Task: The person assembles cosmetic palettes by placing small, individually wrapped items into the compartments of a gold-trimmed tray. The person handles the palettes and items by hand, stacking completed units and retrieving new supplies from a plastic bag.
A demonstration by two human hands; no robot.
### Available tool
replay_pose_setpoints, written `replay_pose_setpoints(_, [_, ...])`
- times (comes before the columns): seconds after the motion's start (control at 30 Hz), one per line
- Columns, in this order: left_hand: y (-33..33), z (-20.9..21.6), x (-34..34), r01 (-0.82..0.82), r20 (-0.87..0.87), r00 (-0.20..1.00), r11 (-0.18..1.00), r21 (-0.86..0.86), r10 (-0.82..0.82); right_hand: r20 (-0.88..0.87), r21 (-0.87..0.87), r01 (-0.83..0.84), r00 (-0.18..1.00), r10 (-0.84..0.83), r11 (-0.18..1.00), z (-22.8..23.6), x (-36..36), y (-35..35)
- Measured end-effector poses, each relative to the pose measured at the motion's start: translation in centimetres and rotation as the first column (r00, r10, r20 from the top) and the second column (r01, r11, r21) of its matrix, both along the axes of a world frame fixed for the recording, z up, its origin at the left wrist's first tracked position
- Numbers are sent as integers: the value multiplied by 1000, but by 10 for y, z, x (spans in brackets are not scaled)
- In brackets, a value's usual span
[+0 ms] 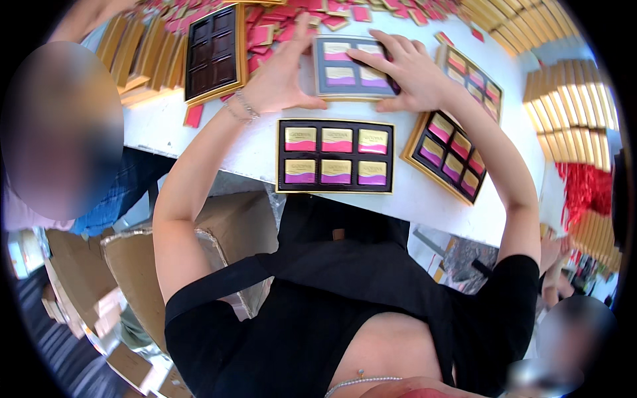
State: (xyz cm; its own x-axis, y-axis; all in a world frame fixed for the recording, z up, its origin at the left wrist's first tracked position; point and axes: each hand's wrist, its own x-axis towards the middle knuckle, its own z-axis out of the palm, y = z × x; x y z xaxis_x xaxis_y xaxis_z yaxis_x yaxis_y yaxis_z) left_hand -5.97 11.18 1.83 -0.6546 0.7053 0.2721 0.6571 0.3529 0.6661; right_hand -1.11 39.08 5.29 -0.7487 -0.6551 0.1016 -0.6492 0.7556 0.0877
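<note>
Both my hands hold a small gold-rimmed box [350, 69] on the white table [424, 196]; a translucent sheet covers its wrapped chocolates. My left hand [279, 73] grips its left edge, thumb along the near rim. My right hand [411, 76] presses on its right side, fingers spread over the top. Just in front of it lies an open dark tray [335, 156] filled with gold, pink and purple wrapped pieces.
Two more filled trays [448, 156] [472, 73] lie at the right, and an empty dark tray [213, 53] at the left. Loose red wrapped pieces [279, 23] cover the far table. Gold lids [574, 93] are stacked right; cardboard boxes [142, 272] stand below left. People sit on both sides.
</note>
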Motion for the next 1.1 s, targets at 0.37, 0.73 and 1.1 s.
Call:
replay_pose_setpoints(0.37, [-50,43,36,-91,388,922,966,240,-10,-116,-178,269,950,-291,947,69,34,115])
replay_pose_setpoints(0.73, [189,38,-175,-250,-865,496,967,-56,79,-106,-262,235,957,-269,936,76,28,128])
replay_pose_setpoints(1.1, [182,145,-58,277,-999,47,961,1,-12,-101,-618,253,913,-395,744,147,24,112])
